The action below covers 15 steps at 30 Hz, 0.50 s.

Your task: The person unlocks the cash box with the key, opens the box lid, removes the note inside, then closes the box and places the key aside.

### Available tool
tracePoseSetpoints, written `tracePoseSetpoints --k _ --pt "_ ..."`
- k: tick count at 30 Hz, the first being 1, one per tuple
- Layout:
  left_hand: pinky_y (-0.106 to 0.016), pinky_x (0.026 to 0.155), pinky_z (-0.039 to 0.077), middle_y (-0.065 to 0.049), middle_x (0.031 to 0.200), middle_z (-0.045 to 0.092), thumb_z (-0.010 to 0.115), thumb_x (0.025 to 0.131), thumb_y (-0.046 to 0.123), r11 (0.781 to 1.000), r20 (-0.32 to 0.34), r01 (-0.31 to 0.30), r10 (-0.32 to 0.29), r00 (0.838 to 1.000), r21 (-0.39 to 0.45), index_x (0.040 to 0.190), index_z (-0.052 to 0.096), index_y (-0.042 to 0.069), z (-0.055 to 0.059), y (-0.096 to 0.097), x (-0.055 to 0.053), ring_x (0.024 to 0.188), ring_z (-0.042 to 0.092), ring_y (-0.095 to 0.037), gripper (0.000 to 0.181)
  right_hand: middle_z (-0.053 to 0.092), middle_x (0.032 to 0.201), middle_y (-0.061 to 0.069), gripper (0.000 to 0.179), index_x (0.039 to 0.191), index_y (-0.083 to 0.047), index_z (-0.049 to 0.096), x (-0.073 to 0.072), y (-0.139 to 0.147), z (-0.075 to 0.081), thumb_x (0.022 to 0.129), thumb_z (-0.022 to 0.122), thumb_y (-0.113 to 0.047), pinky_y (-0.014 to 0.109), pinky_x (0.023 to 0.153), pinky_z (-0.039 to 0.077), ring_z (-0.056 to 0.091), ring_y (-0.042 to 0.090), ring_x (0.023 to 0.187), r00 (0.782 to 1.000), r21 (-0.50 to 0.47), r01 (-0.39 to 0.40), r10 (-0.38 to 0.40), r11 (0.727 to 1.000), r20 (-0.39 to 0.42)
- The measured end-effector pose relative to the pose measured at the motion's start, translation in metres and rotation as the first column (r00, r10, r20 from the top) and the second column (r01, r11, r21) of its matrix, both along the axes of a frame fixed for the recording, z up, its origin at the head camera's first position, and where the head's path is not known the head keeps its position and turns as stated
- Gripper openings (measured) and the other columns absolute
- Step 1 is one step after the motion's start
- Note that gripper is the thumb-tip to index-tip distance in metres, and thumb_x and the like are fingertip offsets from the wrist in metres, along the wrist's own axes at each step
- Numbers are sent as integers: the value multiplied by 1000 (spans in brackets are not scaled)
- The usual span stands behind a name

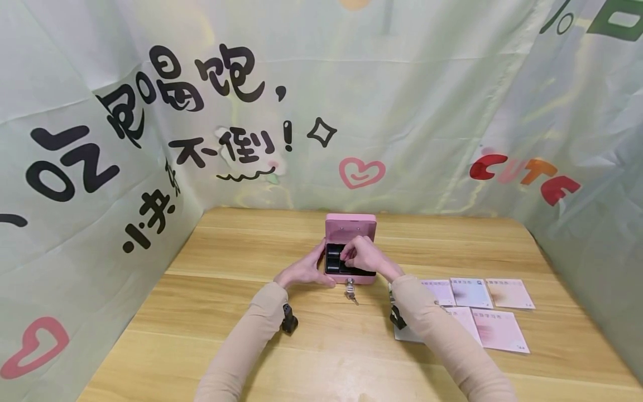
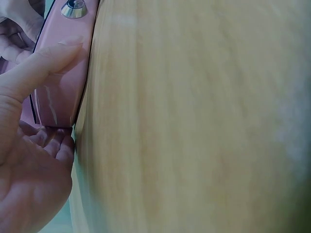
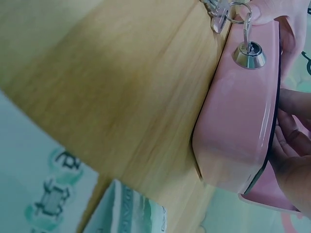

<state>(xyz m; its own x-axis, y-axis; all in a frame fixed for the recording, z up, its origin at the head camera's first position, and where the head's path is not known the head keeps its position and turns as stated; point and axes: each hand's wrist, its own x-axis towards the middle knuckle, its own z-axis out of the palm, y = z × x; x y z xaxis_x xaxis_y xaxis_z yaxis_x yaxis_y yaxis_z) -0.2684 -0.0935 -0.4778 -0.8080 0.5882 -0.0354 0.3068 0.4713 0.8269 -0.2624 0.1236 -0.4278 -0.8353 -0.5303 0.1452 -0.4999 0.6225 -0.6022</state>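
Note:
A pink cash box (image 1: 341, 278) stands on the table with its lid (image 1: 336, 228) raised. Inside lies a black compartment tray (image 1: 332, 267). My left hand (image 1: 303, 272) grips the box's left end, thumb (image 2: 46, 63) along the front face and fingers at the side. From the right, my right hand (image 1: 369, 257) reaches into the box with bent fingers low over the tray; the box's wall hides its fingertips in the right wrist view, and I cannot tell whether they pinch anything. Keys on a ring (image 3: 238, 12) hang from the front lock (image 3: 250, 56).
Pastel printed paper notes (image 1: 502, 329) lie in two rows on the table (image 1: 321, 357) to the right, partly under my right forearm. A folded green-edged note (image 3: 129, 208) shows low in the right wrist view. A printed cloth (image 1: 427, 123) hangs behind and around the table.

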Motion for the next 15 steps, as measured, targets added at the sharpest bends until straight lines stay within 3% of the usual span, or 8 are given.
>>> tracePoseSetpoints --k 10,15 --pt "-50 130 12 -19 170 9 89 72 15 1000 -1 4 -4 1000 6 162 -2 8 1 0 1 157 15 -34 129 78 88 15 14 94 3 76 0 4 -4 80 78 2 27 72 62 72 16 77 998 -89 33 -28 995 58" --pt "-50 130 13 -18 170 10 90 72 16 1000 -2 0 0 1000 5 163 -1 9 1 0 1 157 15 -33 129 76 90 18 18 99 7 74 3 5 -4 84 77 -3 26 73 60 70 17 79 996 -184 64 -51 981 75"
